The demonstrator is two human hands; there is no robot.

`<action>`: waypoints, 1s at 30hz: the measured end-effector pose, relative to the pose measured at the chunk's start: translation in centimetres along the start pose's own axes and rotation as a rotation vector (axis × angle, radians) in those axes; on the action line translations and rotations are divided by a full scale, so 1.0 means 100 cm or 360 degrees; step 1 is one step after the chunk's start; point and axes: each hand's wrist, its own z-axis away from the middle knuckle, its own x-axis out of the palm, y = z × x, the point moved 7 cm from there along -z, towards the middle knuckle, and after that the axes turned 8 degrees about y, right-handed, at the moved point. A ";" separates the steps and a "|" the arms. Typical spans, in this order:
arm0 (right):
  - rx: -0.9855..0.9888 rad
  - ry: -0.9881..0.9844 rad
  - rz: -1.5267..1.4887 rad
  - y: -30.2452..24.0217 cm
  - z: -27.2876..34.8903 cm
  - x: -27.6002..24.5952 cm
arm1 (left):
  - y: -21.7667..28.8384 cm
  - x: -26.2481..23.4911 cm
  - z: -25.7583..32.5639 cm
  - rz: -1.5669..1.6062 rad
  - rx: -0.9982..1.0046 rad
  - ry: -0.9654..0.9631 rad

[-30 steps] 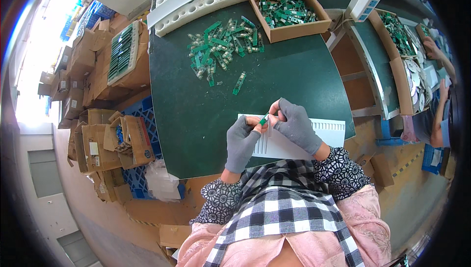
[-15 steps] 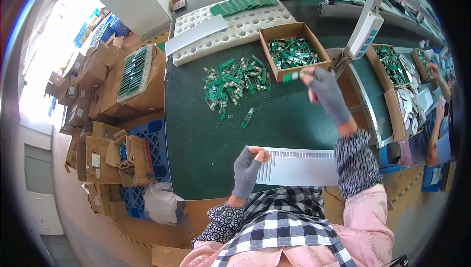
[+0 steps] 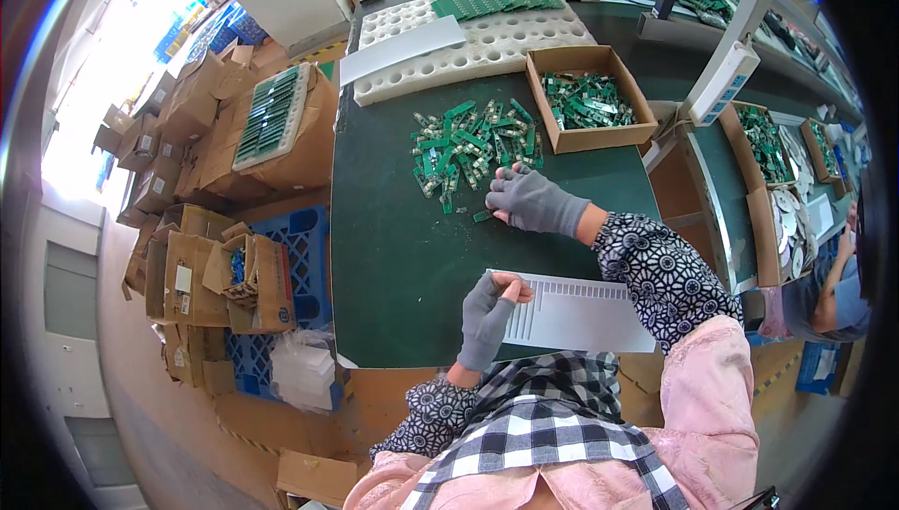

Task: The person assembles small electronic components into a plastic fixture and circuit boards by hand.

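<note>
My left hand [image 3: 487, 319], in a grey fingerless glove, rests at the left end of a white slotted sheet [image 3: 585, 315] by the table's front edge. Its thumb and fingers are pinched together; whatever lies between them is hidden. My right hand [image 3: 538, 201], gloved alike, reaches over the table with fingers bent and apart. Beneath its fingertips lies a small green circuit board [image 3: 481, 216], mostly covered by the hand; I see no board gripped. Just beyond is a loose heap of small green circuit boards [image 3: 459, 149].
A cardboard box [image 3: 604, 139] of similar boards stands at the right. Behind the heap, a white foam tray [image 3: 403, 88] bears a white strip [image 3: 403, 49] and green panels [image 3: 496, 0]. A metal post [image 3: 726, 79] rises at right, with a co-worker's arm [image 3: 829, 290] beyond.
My right hand has moved left and nearer from the box edge, where it held a green circuit board, to the lone board before the heap. My left hand stays pinched at the sheet.
</note>
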 end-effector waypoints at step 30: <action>0.0956 0.0395 -0.0965 -0.062 0.159 -0.047 | 0.006 -0.031 0.001 0.0379 -0.0314 0.0276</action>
